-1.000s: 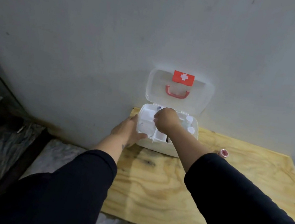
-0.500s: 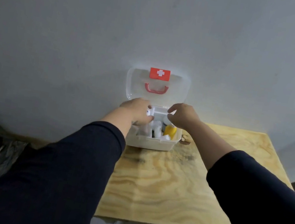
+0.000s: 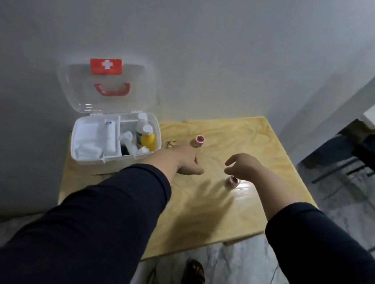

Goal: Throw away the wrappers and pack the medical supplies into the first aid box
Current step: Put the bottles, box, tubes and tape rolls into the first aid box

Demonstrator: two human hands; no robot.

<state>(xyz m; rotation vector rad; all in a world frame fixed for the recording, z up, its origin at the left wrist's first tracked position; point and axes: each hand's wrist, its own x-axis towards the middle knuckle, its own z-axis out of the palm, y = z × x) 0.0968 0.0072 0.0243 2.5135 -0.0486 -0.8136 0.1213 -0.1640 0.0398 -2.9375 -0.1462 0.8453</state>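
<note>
Head view: both hands over a wooden surface [image 3: 207,209] beside an open first aid box [image 3: 96,149].

Two small pink-topped rolls remain outside the box: one [image 3: 199,140] past the left hand [image 3: 187,160], which is spread open and empty; the other [image 3: 232,182] under the right hand [image 3: 243,165], fingers loosely curled, holding nothing. The box stands against the wall, lid [image 3: 106,86] raised, holding white gauze [image 3: 89,149], white bottles [image 3: 143,125] and a yellow bottle [image 3: 149,141].

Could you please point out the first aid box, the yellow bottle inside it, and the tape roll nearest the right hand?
first aid box [image 3: 113,163]: head view, front wall.
yellow bottle [image 3: 149,141]: head view, body.
tape roll [image 3: 232,181]: head view, top.
</note>
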